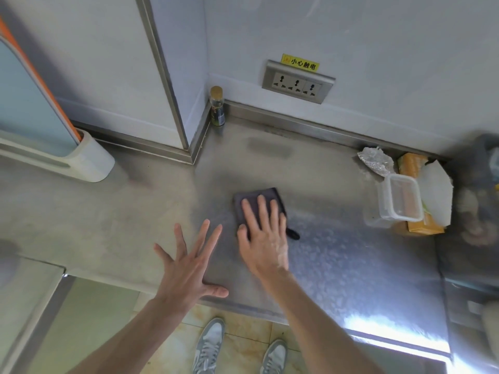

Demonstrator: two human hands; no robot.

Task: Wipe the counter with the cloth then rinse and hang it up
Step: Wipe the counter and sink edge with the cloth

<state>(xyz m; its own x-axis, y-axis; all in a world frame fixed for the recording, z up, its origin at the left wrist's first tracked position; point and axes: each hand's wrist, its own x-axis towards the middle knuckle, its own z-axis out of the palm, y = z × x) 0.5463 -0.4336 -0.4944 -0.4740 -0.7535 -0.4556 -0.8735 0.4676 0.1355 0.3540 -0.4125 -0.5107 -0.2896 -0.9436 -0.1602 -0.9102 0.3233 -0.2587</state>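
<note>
At six o'clock, nearest, two grey sneakers (210, 344) stand on the tiled floor. Just beyond, the left hand (189, 265) is over the steel tabletop's (351, 265) front edge, its fingers (201, 238) straight, spread wide and holding nothing. At its three o'clock the right hand (263, 238) presses flat on the dark folded cloth (255, 197), fingers slightly apart. The cloth lies near the tabletop's middle. At the cloth's three o'clock, well apart, stands a clear container (399, 198). Farthest, at its eleven o'clock, a small bottle (216, 109) stands in the wall corner.
</note>
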